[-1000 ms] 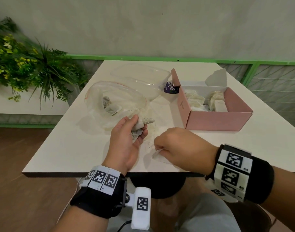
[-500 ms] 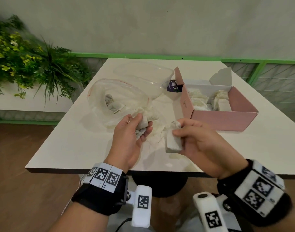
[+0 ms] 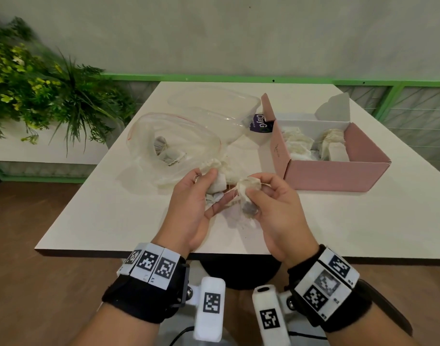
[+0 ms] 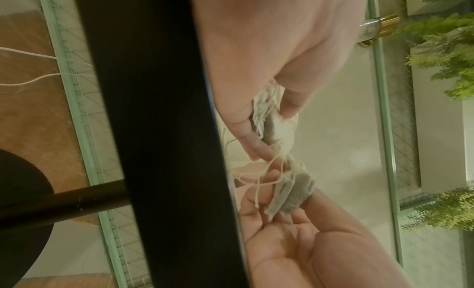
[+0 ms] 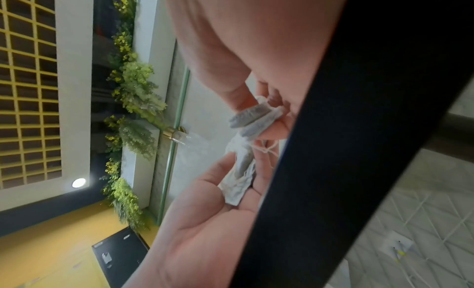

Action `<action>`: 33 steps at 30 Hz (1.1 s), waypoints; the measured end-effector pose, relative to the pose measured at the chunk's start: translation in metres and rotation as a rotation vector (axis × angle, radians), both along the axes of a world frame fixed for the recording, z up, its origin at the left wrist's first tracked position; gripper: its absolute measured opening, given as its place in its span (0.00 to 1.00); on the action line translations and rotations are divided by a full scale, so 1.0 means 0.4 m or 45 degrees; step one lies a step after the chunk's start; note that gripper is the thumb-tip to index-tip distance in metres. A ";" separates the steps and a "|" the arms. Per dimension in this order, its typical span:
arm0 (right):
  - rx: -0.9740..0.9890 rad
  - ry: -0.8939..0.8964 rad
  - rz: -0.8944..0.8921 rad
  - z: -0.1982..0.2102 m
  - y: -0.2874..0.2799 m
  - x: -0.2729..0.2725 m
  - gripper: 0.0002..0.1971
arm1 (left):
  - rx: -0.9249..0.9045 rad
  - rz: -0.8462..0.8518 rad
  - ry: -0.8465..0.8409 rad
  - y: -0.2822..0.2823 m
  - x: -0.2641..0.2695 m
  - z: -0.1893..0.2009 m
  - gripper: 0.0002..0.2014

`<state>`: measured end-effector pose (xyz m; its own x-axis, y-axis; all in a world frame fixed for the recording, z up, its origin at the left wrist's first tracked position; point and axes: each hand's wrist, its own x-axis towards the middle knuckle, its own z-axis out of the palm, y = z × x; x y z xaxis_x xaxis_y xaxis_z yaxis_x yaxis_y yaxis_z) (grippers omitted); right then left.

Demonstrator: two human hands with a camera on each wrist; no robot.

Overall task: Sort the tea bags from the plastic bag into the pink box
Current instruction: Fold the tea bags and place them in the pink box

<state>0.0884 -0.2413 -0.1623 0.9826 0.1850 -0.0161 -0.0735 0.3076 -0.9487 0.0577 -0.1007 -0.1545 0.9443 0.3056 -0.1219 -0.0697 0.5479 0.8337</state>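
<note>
Above the table's front part, my left hand [image 3: 211,187] holds a small bunch of tea bags [image 3: 217,186], fingers curled round them. Close beside it, my right hand [image 3: 256,192] pinches one tea bag [image 3: 247,196] between thumb and fingers. Thin strings [image 4: 266,170] run tangled between the two bunches. The clear plastic bag [image 3: 174,146] lies behind my left hand, mouth open, with a few tea bags inside. To the right stands the open pink box [image 3: 339,174], holding several tea bags [image 3: 299,146].
A clear plastic container [image 3: 214,106] lies behind the bag, with a purple label [image 3: 260,123] next to the box. Green plants [image 3: 39,96] stand left of the table. The white table [image 3: 364,221] ends just in front of my wrists.
My right hand has lifted a tea bag off the table, turned palm-up and come close to my left hand. The left hand has kept its bunch and barely moved.
</note>
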 end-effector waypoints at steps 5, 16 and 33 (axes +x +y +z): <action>0.105 -0.067 0.020 -0.016 -0.010 0.000 0.15 | 0.156 -0.017 0.001 -0.006 0.004 -0.009 0.03; 0.293 -0.098 0.009 -0.016 -0.016 -0.002 0.13 | 0.535 -0.025 0.007 -0.019 0.004 -0.031 0.06; 0.197 -0.032 0.087 -0.020 -0.015 0.010 0.12 | 0.460 -0.096 0.011 -0.021 0.004 -0.028 0.11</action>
<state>0.0926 -0.2474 -0.1704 0.9674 0.2498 0.0419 -0.0763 0.4452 -0.8922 0.0594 -0.1090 -0.1658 0.9652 0.2599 -0.0270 -0.0324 0.2214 0.9747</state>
